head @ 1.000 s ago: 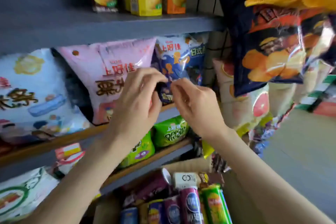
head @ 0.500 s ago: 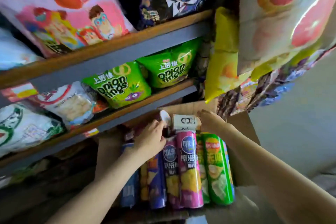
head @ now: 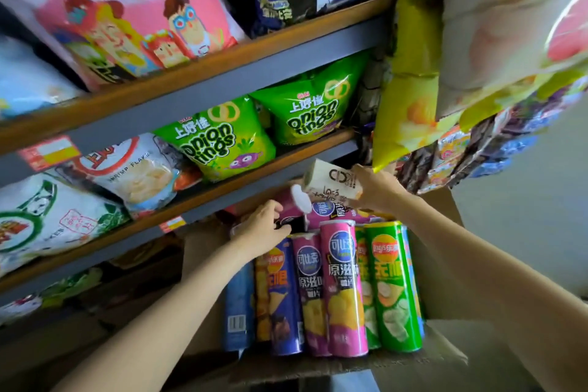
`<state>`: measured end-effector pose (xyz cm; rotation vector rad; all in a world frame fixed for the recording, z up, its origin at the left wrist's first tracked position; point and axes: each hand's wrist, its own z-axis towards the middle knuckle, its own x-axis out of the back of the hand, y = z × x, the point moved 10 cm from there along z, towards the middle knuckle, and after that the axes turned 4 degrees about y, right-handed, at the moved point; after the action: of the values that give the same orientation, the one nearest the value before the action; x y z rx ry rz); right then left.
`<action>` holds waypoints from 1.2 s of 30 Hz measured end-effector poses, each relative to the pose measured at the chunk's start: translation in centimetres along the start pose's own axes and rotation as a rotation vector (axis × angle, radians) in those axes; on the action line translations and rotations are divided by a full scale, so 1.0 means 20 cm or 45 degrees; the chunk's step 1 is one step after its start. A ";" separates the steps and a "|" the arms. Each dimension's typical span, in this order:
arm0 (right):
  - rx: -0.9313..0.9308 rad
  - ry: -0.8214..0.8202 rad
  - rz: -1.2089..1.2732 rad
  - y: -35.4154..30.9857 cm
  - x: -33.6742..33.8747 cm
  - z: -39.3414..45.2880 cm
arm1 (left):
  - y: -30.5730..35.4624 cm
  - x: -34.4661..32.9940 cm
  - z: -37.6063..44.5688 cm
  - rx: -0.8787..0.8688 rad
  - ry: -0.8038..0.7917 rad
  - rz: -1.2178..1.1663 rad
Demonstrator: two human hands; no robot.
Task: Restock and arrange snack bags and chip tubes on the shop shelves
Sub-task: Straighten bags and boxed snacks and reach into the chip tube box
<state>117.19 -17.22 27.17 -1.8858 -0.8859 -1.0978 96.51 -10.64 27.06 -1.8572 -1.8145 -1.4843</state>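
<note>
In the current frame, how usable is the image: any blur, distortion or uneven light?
Head view: shelf edges bow from wide-angle distortion; the hanging bags at upper right are close, soft and brightly washed; print on the onion rings bags and the green tube reads sharp; the lower left under the shelves is dim.
</note>
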 end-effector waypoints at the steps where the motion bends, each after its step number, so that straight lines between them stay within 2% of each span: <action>1: 0.049 0.004 0.036 -0.06 0.03 -0.03 | 0.01 -0.02 0.00 0.082 -0.054 -0.191; 4: 0.193 0.145 0.145 -0.28 0.14 -0.15 | 0.14 -0.03 -0.10 0.208 -0.188 -0.776; 6: 0.203 0.296 0.235 -0.39 0.23 -0.25 | 0.17 0.06 -0.15 0.224 -0.088 -1.111; 8: 0.212 0.388 0.387 -0.50 0.31 -0.34 | 0.18 0.20 -0.22 0.149 0.061 -1.302; 11: 0.233 0.389 0.754 -0.68 0.45 -0.46 | 0.23 0.41 -0.37 -0.141 0.068 -1.260; 15: 0.352 0.151 1.409 -0.97 0.63 -0.61 | 0.24 0.64 -0.59 -0.406 -0.199 -1.141; 17: 0.402 0.107 1.496 -1.09 0.71 -0.68 | 0.23 0.79 -0.69 -0.495 -0.151 -1.019; 20: 0.494 0.123 1.512 -1.27 0.84 -0.77 | 0.26 1.05 -0.87 -0.657 0.038 -0.942; 22: 0.553 0.314 1.437 -1.36 0.98 -0.83 | 0.28 1.22 -0.96 -0.774 0.173 -0.928; 26: 0.572 1.005 1.049 -1.47 1.27 -1.05 | 0.35 1.59 -1.16 -0.961 0.523 -0.991; 29: 0.641 1.222 0.624 -1.67 1.37 -1.18 | 0.43 1.80 -1.32 -1.006 0.760 -0.964; 36: 0.693 1.699 0.677 -1.82 1.90 -1.30 | 0.63 2.19 -1.61 -1.266 1.114 -0.754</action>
<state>91.68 -15.80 79.91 -0.5666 0.1156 -1.2539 80.33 -6.53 80.31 -0.4615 -1.2416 -3.1054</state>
